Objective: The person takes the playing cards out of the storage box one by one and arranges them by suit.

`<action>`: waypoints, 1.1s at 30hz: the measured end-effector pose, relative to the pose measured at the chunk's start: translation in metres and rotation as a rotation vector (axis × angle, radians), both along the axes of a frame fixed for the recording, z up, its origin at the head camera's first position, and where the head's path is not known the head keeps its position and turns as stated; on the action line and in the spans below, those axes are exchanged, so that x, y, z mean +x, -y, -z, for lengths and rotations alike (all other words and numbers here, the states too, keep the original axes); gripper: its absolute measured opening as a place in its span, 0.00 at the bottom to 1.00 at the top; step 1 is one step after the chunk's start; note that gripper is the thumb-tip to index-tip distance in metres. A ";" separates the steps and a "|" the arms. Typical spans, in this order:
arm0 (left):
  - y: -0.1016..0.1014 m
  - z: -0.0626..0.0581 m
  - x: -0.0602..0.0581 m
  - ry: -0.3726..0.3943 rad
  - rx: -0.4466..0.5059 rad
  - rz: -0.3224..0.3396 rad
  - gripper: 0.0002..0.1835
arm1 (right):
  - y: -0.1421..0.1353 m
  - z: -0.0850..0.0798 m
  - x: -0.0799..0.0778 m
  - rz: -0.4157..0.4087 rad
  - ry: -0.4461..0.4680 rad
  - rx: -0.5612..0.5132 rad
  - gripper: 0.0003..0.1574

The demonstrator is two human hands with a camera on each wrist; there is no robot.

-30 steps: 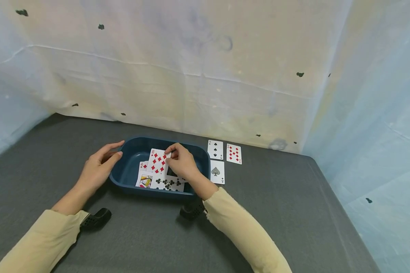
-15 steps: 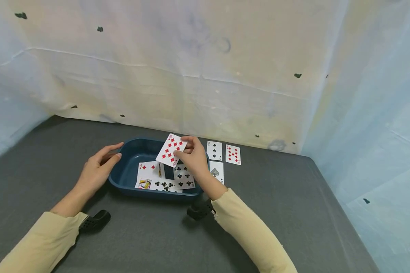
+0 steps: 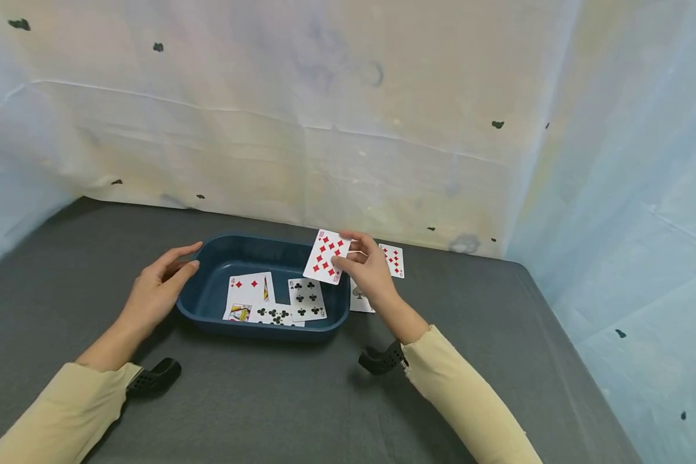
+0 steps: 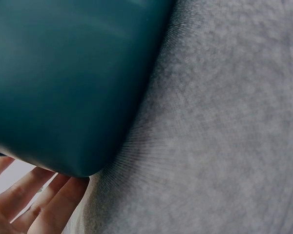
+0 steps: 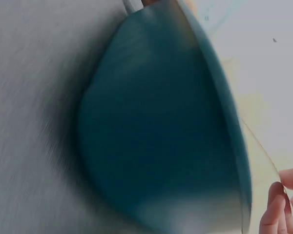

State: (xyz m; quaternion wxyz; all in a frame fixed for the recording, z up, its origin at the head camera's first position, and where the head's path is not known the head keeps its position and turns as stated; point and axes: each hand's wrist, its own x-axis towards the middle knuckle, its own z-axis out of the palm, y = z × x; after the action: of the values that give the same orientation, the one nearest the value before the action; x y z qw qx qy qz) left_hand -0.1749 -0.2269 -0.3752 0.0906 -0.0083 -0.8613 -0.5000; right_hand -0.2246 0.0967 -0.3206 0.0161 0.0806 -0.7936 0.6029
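Since half a second ago, the ten of diamonds [image 3: 323,258] has travelled rightward with our right hand [image 3: 371,267], from above the middle of the blue tub [image 3: 255,330] to above the end nearest that hand. We pinch the card by its right side between thumb and fingertips, tilted, face toward us; the right wrist view shows it thin, almost edge-on. Our left hand [image 3: 153,287] has stayed at the tub's other end, its fingers apart and lightly bent, their tips against the outer wall and rim, gripping nothing.

Between our hands, on the tub's floor, we see several face-up cards. Nearest the left hand lies the four of diamonds [image 3: 243,291], with a face card [image 3: 240,312] showing along its lower edge. Toward the right hand comes a clubs card [image 3: 274,314], partly covered, and then the six of clubs [image 3: 306,298], overlapping it.

Outside the tub, just under our right hand, the ace of spades [image 3: 359,299] lies partly hidden on the dark grey tabletop [image 3: 267,412]; beyond the knuckles, the nine of diamonds [image 3: 394,261] is partly hidden too. Below each hand, a black wrist mount [image 3: 154,379] juts from a cream sleeve [image 3: 58,412].
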 end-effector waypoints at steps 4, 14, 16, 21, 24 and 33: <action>0.000 0.000 0.000 -0.001 -0.004 -0.002 0.28 | -0.020 0.002 0.000 0.027 -0.010 0.034 0.29; 0.001 0.001 0.000 -0.001 -0.014 -0.008 0.28 | -0.066 0.001 -0.001 0.096 0.020 0.076 0.30; 0.001 0.000 0.000 -0.002 -0.017 -0.011 0.28 | -0.072 0.003 -0.001 0.110 0.031 0.097 0.30; 0.001 -0.001 0.000 -0.004 -0.013 -0.011 0.28 | -0.087 0.011 -0.003 0.131 0.061 0.135 0.30; 0.000 -0.001 -0.001 0.000 -0.019 -0.014 0.28 | -0.095 0.015 -0.003 0.136 0.082 0.157 0.30; -0.001 0.000 -0.001 0.014 -0.026 -0.027 0.28 | -0.112 0.029 -0.005 0.153 0.146 0.265 0.30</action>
State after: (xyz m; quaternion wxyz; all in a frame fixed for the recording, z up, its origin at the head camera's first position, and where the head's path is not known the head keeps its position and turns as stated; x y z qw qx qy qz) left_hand -0.1759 -0.2259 -0.3757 0.0911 0.0056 -0.8684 -0.4873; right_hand -0.2300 0.2090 -0.3496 -0.0064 -0.0227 -0.8690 0.4943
